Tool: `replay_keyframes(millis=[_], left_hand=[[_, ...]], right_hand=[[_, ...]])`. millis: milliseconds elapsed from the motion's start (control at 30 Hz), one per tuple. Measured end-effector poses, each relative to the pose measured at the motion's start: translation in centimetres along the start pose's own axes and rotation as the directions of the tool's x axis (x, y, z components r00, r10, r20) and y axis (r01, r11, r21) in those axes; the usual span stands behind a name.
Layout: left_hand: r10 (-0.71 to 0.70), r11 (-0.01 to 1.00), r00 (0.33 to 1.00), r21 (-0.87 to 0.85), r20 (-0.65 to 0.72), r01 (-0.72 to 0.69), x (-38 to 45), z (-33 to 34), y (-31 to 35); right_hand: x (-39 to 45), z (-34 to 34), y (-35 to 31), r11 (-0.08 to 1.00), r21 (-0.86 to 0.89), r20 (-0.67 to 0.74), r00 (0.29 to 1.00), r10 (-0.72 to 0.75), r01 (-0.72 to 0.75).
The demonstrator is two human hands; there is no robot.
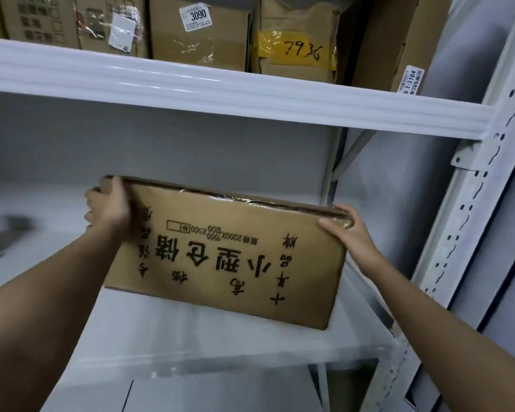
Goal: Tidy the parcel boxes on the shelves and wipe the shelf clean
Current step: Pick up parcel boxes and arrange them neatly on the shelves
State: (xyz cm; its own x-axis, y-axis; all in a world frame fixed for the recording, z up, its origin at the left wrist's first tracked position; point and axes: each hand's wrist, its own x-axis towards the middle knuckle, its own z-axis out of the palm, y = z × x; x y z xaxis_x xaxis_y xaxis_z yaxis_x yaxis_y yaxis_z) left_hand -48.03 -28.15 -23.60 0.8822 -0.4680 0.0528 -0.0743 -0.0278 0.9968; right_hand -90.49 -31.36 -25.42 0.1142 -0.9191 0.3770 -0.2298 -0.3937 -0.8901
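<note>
I grip the printed parcel box point(225, 251) at centre frame, my left hand point(107, 208) and right hand point(347, 230) curled over its far top corners, steadying it on the white shelf point(191, 337) for squaring.

Both bare forearms reach forward, converging toward twelve o'clock; the left hand point(109, 208) curls at about ten o'clock, thumb on top; the right hand point(350, 230) sits near two o'clock, thumb extended leftward, fingers wrapped away.
</note>
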Motion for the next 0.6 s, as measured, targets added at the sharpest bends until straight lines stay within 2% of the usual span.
replay_keyframes(millis=[33,167,333,467,600], left_hand=[[-0.002,1.0,1.0,-0.001,0.016,0.002,-0.7,-0.5,-0.1],[0.006,1.0,0.997,-0.018,0.078,-0.005,-3.8,-3.6,-0.3],[0.179,0.983,0.961,-0.002,0.21,-0.183,-5.4,-5.9,-0.5],[0.258,0.93,0.913,0.173,0.315,-0.323,-6.0,-7.0,-0.4],[0.335,0.788,0.859,0.384,0.388,-0.481,-6.8,-7.4,-0.4]], right_hand=[[-0.6,-0.4,-0.2,1.0,0.022,-0.035,0.999,-0.002,0.003],[-3.5,-1.4,-0.9,0.997,0.068,-0.016,0.999,0.029,-0.028],[-6.2,-2.5,-1.7,0.979,0.171,-0.009,0.993,0.117,-0.114],[-7.9,-3.1,-1.2,0.97,0.178,-0.049,0.983,0.175,-0.164],[-9.8,-3.0,-0.5,0.951,0.221,-0.088,0.967,0.238,-0.214]])
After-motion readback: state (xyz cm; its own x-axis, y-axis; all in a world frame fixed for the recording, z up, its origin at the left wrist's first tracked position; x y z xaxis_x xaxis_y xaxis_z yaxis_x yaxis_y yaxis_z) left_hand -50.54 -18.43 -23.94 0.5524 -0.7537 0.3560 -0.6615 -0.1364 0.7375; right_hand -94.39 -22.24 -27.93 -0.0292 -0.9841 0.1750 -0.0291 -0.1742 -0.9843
